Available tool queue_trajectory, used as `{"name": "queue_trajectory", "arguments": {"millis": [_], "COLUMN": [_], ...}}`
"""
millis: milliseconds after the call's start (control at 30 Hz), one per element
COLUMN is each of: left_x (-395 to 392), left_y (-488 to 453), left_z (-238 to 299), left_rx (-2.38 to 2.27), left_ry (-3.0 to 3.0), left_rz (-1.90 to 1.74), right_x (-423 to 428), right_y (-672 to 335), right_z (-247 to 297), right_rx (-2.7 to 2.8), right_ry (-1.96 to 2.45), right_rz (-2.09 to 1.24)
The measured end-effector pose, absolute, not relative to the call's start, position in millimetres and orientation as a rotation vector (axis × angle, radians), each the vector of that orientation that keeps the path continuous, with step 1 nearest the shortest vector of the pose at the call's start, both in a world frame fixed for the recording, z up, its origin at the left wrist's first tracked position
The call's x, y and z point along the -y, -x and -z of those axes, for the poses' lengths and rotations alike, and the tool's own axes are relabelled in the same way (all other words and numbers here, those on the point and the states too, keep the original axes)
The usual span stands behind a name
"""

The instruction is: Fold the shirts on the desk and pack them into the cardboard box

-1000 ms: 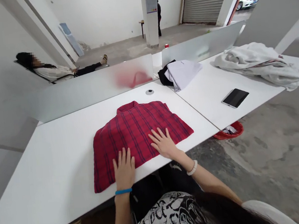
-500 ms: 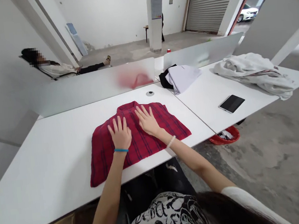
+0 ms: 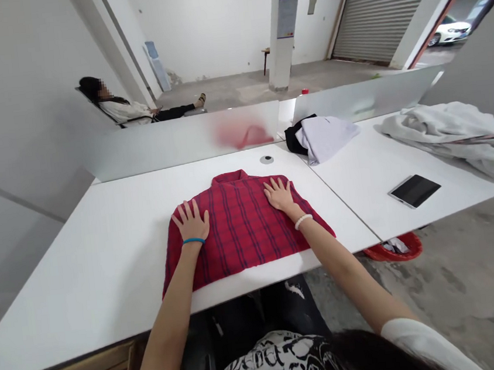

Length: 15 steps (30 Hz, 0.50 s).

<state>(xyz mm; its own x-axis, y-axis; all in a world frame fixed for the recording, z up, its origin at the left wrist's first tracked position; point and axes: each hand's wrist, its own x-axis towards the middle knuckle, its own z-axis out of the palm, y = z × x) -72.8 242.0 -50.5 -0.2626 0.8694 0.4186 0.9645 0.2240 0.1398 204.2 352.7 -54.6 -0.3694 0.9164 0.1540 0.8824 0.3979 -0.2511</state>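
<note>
A folded red plaid shirt [image 3: 242, 226] lies collar-away on the white table [image 3: 105, 264] in front of me. My left hand [image 3: 192, 221] rests flat on the shirt's left shoulder, fingers spread, a blue band on the wrist. Flat on the right shoulder lies my right hand [image 3: 280, 194], fingers stretched out, a white bead bracelet on the wrist. Neither hand grips anything.
A frosted divider [image 3: 172, 143] backs the table. On the adjoining table to the right lie a folded white and black garment [image 3: 324, 137], a dark tablet [image 3: 414, 190] and a heap of pale cloth [image 3: 457, 130]. A red basket [image 3: 392, 248] sits on the floor. A person reclines in a chair far left.
Both hands slid up the shirt from its near edge toward the collar, then spread apart to the two shoulders. The camera view shifted left and up.
</note>
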Motion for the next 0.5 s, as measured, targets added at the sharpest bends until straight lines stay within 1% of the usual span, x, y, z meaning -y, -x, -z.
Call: {"name": "queue_trajectory", "arguments": {"millis": [200, 300, 400, 500], "left_x": [-241, -227, -194, -157], "left_y": [81, 63, 27, -14], "left_z": [43, 36, 36, 45], "left_rx": [2.383, 2.313, 2.109, 1.977], "left_ry": [1.728, 1.795, 1.926, 2.066], "left_rz": [0.503, 0.522, 0.53, 0.493], "right_x": [-359, -343, -302, -241], "right_y": [-212, -213, -220, -232], "right_z": [63, 53, 39, 29], "right_rx": [2.236, 2.15, 2.017, 1.751], "right_ry": [1.591, 1.524, 1.288, 1.148], "right_rz": [-0.275, -0.334, -0.511, -0.829]}}
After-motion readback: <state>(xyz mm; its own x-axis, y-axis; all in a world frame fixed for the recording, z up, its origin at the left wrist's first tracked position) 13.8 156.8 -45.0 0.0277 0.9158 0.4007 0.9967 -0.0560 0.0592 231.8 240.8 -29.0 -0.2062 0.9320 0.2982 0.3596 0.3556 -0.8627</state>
